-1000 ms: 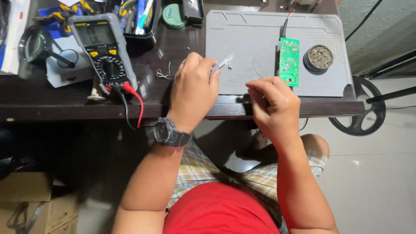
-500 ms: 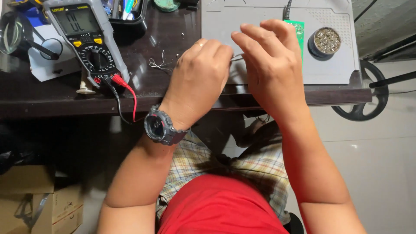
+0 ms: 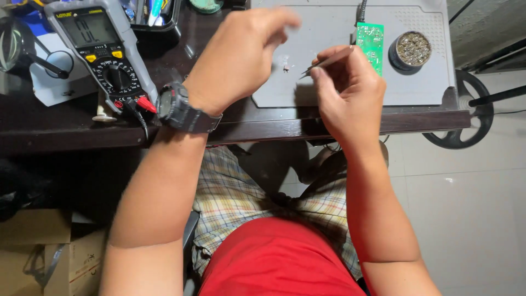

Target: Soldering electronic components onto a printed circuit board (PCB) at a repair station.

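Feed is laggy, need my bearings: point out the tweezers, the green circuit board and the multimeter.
tweezers (image 3: 324,62), head view, on the middle of the metal shaft.
green circuit board (image 3: 370,43), head view, on the middle of its green face.
multimeter (image 3: 112,77), head view, on the black rotary dial.

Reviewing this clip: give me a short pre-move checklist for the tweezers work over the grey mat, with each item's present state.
1. Right hand holds tweezers: ok.
2. Tweezer tips empty or loaded: cannot tell.
3. Small dark part lies loose on grey mat, apart from the tips: ok.
4. Left hand steady: not ok, blurred.
5. Green circuit board on the mat, uncovered: ok.
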